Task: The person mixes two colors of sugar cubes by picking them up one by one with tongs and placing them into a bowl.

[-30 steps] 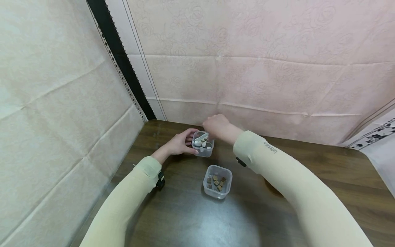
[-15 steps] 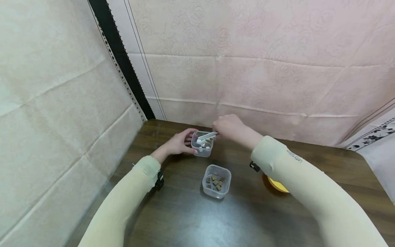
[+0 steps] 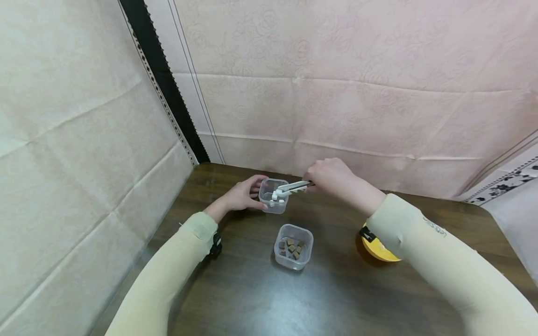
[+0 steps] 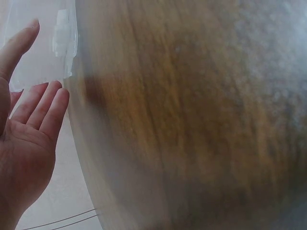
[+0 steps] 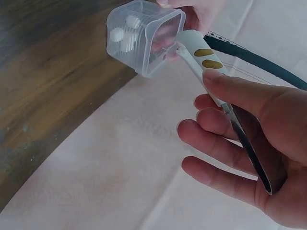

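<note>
Fingers of right hand point(image 3: 332, 175) pinch white tongs point(image 3: 291, 187) at clear box point(image 3: 273, 210) — left hand point(image 3: 240, 195) grips box, thumb nearest.

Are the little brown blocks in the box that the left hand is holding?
No, the brown blocks lie in the nearer box, while the left hand holds the farther box.

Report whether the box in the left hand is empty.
Not empty: the right wrist view shows white pieces through the clear side of the box.
</note>
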`<state>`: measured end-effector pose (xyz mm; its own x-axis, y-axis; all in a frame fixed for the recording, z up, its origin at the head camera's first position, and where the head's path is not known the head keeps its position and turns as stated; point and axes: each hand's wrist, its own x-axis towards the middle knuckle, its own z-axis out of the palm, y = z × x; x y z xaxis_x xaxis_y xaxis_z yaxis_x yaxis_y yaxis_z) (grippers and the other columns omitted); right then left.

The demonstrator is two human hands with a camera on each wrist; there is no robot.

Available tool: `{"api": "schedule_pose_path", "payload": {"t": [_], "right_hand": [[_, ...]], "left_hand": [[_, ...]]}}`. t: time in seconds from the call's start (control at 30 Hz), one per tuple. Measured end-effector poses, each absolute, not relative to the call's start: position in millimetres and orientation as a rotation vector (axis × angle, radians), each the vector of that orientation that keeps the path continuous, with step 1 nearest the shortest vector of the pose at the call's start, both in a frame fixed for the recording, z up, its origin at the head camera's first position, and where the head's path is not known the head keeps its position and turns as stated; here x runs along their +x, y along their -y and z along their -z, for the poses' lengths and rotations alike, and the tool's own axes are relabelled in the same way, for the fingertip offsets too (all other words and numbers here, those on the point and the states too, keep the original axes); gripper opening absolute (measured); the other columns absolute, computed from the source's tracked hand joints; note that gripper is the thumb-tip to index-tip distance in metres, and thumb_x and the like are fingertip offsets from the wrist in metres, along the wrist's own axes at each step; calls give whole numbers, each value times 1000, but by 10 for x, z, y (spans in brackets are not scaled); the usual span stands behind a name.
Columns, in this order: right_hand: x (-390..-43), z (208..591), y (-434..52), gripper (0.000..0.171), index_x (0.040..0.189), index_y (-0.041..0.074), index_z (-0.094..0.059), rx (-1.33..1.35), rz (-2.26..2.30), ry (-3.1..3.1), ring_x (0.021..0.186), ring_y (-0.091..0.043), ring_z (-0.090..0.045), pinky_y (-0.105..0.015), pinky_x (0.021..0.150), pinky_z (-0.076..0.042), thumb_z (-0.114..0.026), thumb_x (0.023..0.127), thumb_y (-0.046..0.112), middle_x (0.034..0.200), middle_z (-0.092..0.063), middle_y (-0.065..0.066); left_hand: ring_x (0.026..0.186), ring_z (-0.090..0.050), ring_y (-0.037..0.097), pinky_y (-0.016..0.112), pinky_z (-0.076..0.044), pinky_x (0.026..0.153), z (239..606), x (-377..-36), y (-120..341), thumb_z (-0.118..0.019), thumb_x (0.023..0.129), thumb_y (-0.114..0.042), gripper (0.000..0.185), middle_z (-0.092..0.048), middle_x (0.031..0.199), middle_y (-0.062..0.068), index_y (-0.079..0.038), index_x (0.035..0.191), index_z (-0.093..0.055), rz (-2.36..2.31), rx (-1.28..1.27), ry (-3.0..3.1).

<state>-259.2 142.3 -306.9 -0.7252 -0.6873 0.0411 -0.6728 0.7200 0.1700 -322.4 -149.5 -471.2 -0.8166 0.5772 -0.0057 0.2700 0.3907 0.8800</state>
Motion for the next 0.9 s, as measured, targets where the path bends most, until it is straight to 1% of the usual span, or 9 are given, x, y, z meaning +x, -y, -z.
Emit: {"api": "schedule_pose_path", "payload": {"t": [0.13, 0.27, 0.4, 0.47, 0.57, 0.77, 0.9], "right_hand": [[-2500, 3021, -1546, 27, 71, 17, -68, 1116, 202, 2804, 60, -16, -46, -37, 52, -46, -89, 88, 21, 62, -53, 6], [-2418, 2980, -1683, 27, 72, 18, -68, 1084, 195, 2823, 58, -14, -45, -32, 50, -42, -91, 87, 21, 61, -51, 8], [-2337, 2943, -1834, 28, 71, 20, -67, 1054, 150, 2828, 58, -13, -43, -32, 50, -38, -90, 86, 19, 61, -48, 9], [-2294, 2923, -1910, 28, 70, 20, -66, 1049, 135, 2817, 58, -14, -43, -33, 50, -38, -89, 85, 18, 61, -48, 9], [-2241, 2904, -2027, 23, 73, 21, -70, 1034, 128, 2820, 58, -14, -45, -34, 50, -40, -88, 86, 19, 62, -51, 10], [-2139, 2858, -2272, 20, 76, 22, -72, 992, 183, 2847, 56, -13, -48, -33, 47, -41, -91, 85, 23, 62, -54, 11], [-2062, 2832, -2451, 19, 77, 23, -73, 979, 206, 2856, 57, -12, -49, -36, 47, -43, -91, 84, 24, 64, -57, 12]], "left_hand": [[142, -55, 35, 45, -49, 118, 4706, -3219, 1481, -92, 85, -7, 91, -55, 152, 18, -13, 159, -41, -1389, 732, -2345], [142, -55, 36, 46, -49, 118, 4690, -3205, 1470, -92, 85, -7, 91, -54, 152, 19, -13, 159, -41, -1386, 738, -2349], [141, -55, 38, 48, -49, 118, 4691, -3199, 1475, -91, 86, -7, 89, -54, 152, 21, -12, 159, -40, -1383, 746, -2355], [141, -55, 37, 48, -49, 118, 4690, -3197, 1477, -91, 86, -6, 90, -54, 152, 21, -12, 159, -40, -1380, 742, -2357], [141, -55, 36, 47, -49, 118, 4688, -3199, 1477, -91, 85, -6, 90, -54, 152, 20, -13, 159, -40, -1375, 734, -2359], [141, -55, 36, 46, -49, 117, 4692, -3208, 1481, -92, 85, -7, 91, -54, 152, 18, -14, 159, -40, -1369, 730, -2362], [141, -55, 36, 46, -49, 117, 4687, -3211, 1480, -92, 85, -8, 90, -54, 151, 18, -14, 158, -41, -1375, 734, -2361]]}}
